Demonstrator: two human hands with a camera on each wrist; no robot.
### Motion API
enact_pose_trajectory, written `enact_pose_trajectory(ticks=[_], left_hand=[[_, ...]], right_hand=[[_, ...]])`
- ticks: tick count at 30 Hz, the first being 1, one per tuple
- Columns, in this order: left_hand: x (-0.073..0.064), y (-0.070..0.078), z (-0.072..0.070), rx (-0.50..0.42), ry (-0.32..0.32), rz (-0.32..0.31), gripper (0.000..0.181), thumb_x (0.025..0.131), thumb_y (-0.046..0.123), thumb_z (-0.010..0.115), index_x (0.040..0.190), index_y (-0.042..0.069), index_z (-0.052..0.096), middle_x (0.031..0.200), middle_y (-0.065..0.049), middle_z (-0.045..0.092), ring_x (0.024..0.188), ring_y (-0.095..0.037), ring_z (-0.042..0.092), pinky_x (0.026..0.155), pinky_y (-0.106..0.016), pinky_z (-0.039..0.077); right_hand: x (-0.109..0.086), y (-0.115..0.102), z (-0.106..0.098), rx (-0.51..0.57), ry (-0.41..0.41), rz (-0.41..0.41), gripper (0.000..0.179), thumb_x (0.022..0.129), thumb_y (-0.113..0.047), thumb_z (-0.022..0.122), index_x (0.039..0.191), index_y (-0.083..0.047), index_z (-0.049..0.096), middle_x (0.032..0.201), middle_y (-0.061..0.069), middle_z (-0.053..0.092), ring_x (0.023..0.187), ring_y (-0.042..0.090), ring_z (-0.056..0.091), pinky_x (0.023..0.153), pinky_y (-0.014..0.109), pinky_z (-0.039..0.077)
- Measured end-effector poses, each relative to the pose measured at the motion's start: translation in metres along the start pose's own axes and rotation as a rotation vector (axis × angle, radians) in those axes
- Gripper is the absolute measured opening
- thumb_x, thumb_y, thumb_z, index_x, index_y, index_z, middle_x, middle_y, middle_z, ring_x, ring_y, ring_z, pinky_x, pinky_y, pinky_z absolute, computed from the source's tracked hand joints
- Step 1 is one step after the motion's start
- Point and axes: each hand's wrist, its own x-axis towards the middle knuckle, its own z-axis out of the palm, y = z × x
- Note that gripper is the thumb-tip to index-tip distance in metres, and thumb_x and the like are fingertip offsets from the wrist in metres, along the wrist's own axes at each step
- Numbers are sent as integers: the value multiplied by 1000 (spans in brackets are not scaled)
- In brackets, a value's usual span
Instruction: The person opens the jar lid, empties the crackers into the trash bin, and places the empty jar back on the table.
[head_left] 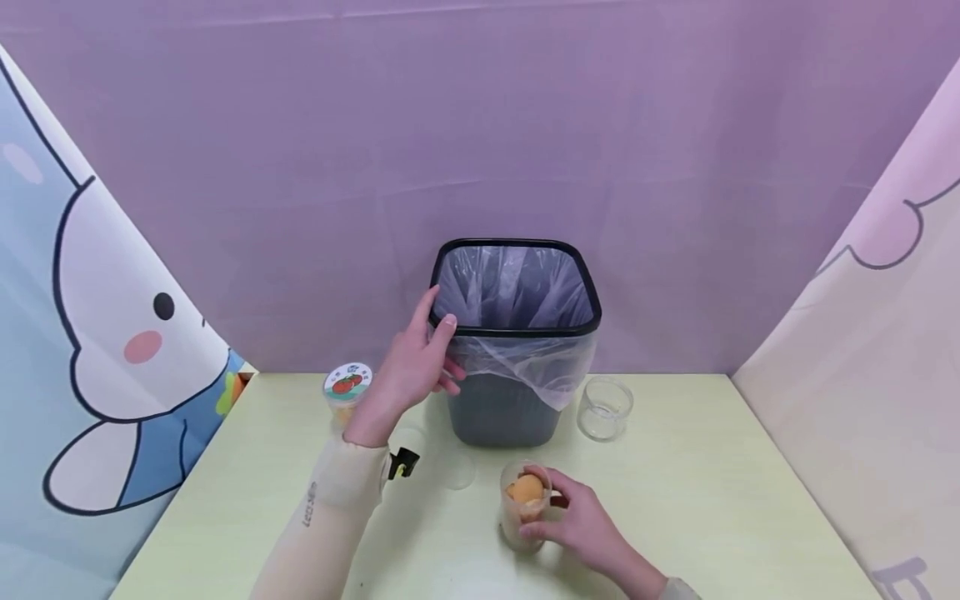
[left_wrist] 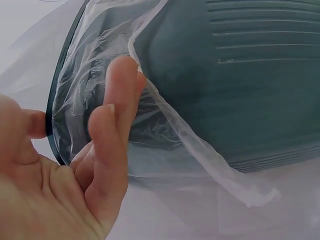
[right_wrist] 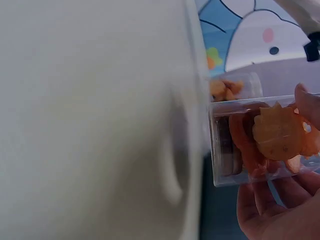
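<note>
My left hand (head_left: 416, 358) is at the left front corner of a dark trash bin (head_left: 502, 408), its thumb and forefinger at the black rim. In the left wrist view its other fingers (left_wrist: 112, 150) extend loosely beside the clear bin liner (left_wrist: 190, 140), which folds over the rim. My right hand (head_left: 581, 521) grips a clear plastic cup (head_left: 517, 525), which stands upright in front of the bin. Inside the cup, the right wrist view shows orange pieces (right_wrist: 277, 132), one with a scalloped edge, and dark brown round ones (right_wrist: 227, 147).
A clear cup with a tomato-printed lid (head_left: 347, 383) stands left of the bin, partly behind my left arm. A clear round container (head_left: 604, 408) sits at the bin's right. Thin clear discs (head_left: 457, 471) lie on the pale table (head_left: 697, 500). Cloth walls (head_left: 300, 167) enclose the table's back and sides.
</note>
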Motion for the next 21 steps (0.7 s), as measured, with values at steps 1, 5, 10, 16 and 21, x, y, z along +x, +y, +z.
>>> enact_pose_trajectory(ticks=[1,5,10,16,21], left_hand=[[0,0,0,0,1,5,62,106,46,40,159,39,8,72,-14,70,56,-33,68,59,-44,57],[0,-1,0,2,2,21,62,106,47,40,159,38,9,72,-14,69,56,-33,68,64,-44,58],[0,-2,0,27,12,34,65,104,53,39,159,37,8,71,-12,69,54,-29,68,68,-42,58],[0,-3,1,51,17,52,67,103,56,38,160,36,7,70,-9,70,53,-26,68,71,-38,57],[-1,-2,1,46,20,57,67,104,56,37,160,36,8,70,-10,70,53,-26,68,70,-37,57]], right_hand=[[1,-1,-3,1,13,1,75,72,-27,90,138,-9,58,134,10,61,110,20,62,91,32,52],[4,-6,-18,-17,67,-5,76,73,-27,89,139,-10,57,134,11,61,108,22,62,90,33,52],[6,-11,-36,-53,139,-11,75,72,-23,90,139,-11,58,131,10,62,105,18,62,88,32,52],[9,-18,-59,-101,205,-18,73,72,-19,90,138,-10,58,127,11,64,100,21,63,82,31,53],[12,-26,-81,-119,233,2,73,75,-18,89,139,-10,57,128,16,62,99,28,64,78,31,54]])
